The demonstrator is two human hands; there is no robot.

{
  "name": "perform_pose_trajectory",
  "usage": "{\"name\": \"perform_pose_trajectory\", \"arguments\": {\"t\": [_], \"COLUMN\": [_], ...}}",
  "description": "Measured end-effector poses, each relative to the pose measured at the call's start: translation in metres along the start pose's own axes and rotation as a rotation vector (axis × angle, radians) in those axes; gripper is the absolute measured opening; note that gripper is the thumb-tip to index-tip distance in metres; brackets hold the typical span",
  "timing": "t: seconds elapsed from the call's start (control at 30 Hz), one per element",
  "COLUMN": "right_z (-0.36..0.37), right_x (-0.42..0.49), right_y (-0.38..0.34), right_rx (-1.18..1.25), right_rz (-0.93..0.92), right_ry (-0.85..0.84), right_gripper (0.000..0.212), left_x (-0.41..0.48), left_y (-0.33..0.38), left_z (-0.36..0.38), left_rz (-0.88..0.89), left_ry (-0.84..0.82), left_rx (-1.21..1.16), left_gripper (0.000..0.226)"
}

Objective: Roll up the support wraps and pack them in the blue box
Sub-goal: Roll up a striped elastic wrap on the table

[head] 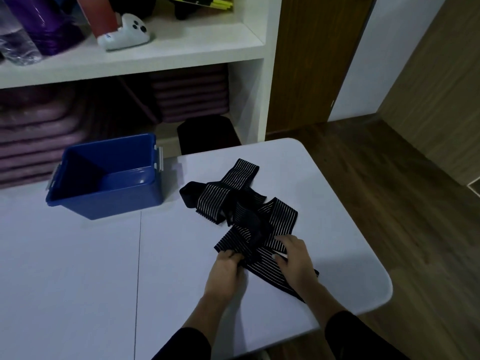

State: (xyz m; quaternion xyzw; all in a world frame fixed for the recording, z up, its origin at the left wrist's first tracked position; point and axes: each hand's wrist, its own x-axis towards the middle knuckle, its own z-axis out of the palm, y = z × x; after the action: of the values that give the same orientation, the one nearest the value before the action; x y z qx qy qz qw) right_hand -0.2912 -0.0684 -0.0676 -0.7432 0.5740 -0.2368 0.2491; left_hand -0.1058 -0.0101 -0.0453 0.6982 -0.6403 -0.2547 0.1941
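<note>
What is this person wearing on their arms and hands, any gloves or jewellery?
No gloves: the left hand and right hand are bare, with no ring, watch or bracelet that I can see. Both arms wear dark, plain long sleeves, the left sleeve and right sleeve, which end partway up the forearms and leave the wrists uncovered.

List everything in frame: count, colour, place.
blue box: 1, blue, lid off, on table left of the wraps
support wraps: tangled pile, count unclear, black with white stripes, on table right of the box
table: 1, white, foreground
shelf unit: 1, white, behind table
game controller: 1, white, upper shelf
folded mats: stacks, purple, lower shelf
black object: 1, black, behind table's far edge
floor: brown wood, right
left hand: grips wraps' near end
right hand: rests on wraps, grip unclear
</note>
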Motion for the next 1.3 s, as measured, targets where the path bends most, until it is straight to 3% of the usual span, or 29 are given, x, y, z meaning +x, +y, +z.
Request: {"name": "perform_pose_trajectory", "arguments": {"t": [0.23,0.4,0.6,0.73,0.97,1.1,1.3], "right_z": [-0.002,-0.006,-0.038,-0.084,-0.166,-0.205,-0.259], "right_x": [0.015,0.013,0.02,0.041,0.077,0.083,0.09], "right_y": [0.016,0.018,0.01,-0.022,-0.108,-0.157,-0.209], "right_rx": [-0.044,-0.081,-0.035,0.043,0.218,0.283,0.369], "right_rz": [0.087,0.039,-0.039,-0.248,-0.465,-0.522,-0.574], "right_ry": [-0.129,-0.091,0.052,0.13,0.113,0.075,0.155], "right_gripper": [0.038,0.014,0.01,0.01,0.013,0.011,0.012], "left_x": [-0.003,-0.004,0.003,0.012,0.03,0.037,0.035], "left_y": [-0.001,0.002,0.009,0.026,0.082,0.116,0.159], "left_z": [-0.009,-0.011,-0.037,-0.08,-0.173,-0.223,-0.293], "left_rz": [-0.068,-0.103,-0.065,-0.009,0.092,0.138,0.261], "left_ry": [0.047,0.086,0.218,0.308,0.45,0.599,0.743], "left_rx": [-0.127,-0.166,-0.204,-0.297,-0.371,-0.457,-0.491], "left_gripper": [0.038,0.04,0.031,0.023,0.019,0.017,0.015]}}
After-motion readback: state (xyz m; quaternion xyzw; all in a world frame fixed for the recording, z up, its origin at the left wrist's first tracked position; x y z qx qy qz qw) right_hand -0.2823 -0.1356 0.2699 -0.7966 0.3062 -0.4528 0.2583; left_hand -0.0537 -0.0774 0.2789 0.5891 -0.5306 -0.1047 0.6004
